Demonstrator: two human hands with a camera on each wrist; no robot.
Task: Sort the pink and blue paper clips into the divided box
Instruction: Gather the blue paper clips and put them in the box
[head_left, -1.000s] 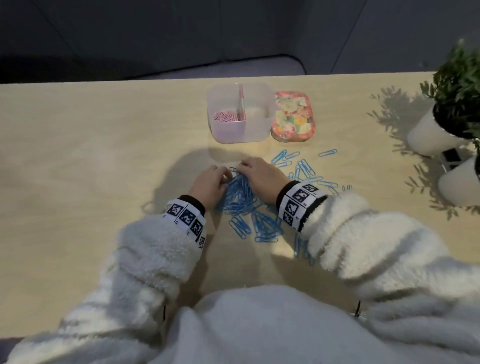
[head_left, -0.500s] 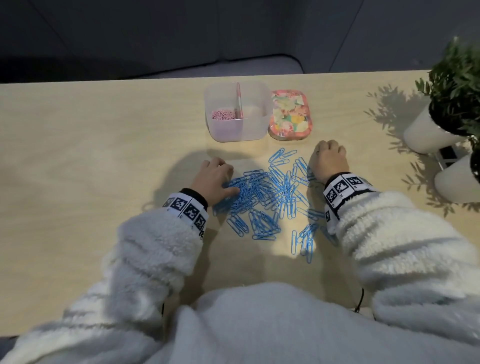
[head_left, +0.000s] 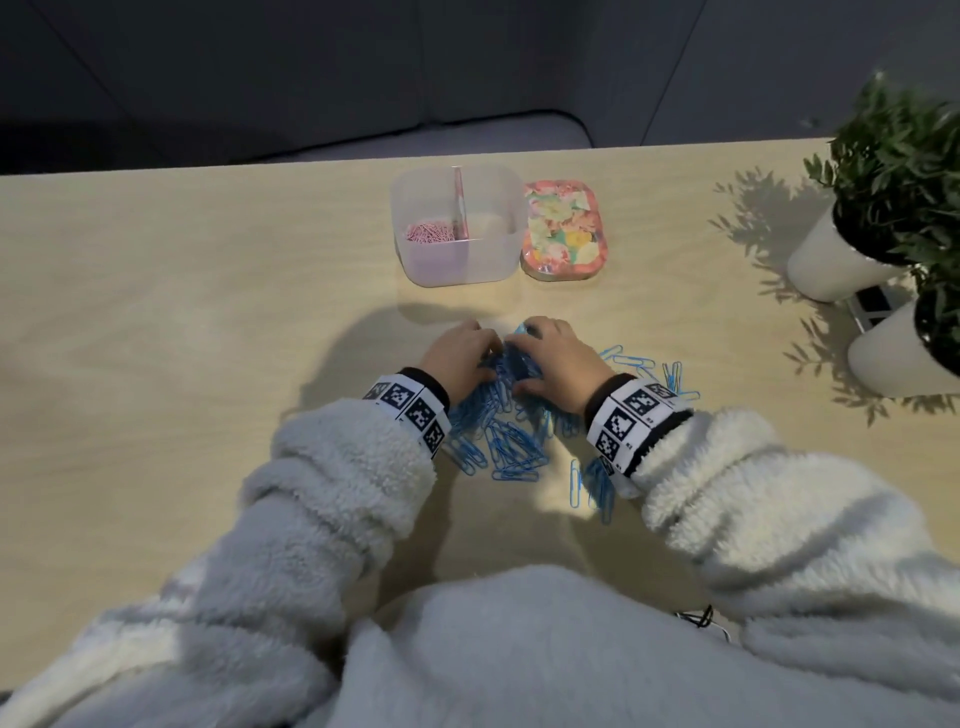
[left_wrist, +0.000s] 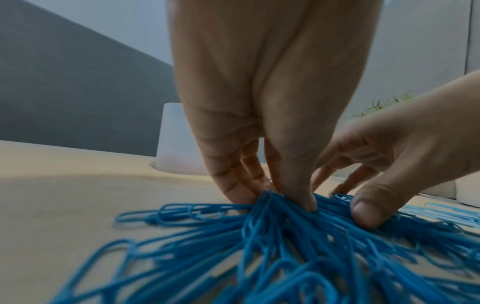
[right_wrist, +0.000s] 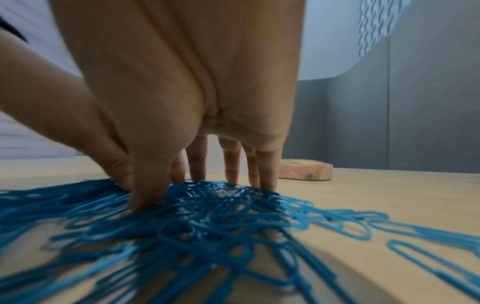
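Observation:
A heap of blue paper clips (head_left: 511, 431) lies on the wooden table in front of me. My left hand (head_left: 457, 358) and right hand (head_left: 556, 364) meet at the heap's far end. In the left wrist view my left hand (left_wrist: 275, 193) pinches a bunch of blue clips (left_wrist: 285, 236) between thumb and fingers. The right hand (right_wrist: 189, 191) curls round the heap, thumb pressed on the clips (right_wrist: 207, 216), fingers behind them. The translucent divided box (head_left: 457, 260) stands farther back; pink clips (head_left: 428, 232) fill its left compartment.
A floral lid (head_left: 563, 231) lies right of the box. Loose blue clips (head_left: 670, 374) are scattered right of my right wrist, more (head_left: 592, 483) near its cuff. Two white plant pots (head_left: 852, 260) (head_left: 904, 353) stand at the table's right edge.
My right hand has swept back left from the loose clips on the right and closed in on the heap beside my left hand. The clips are bunched tighter between both hands.

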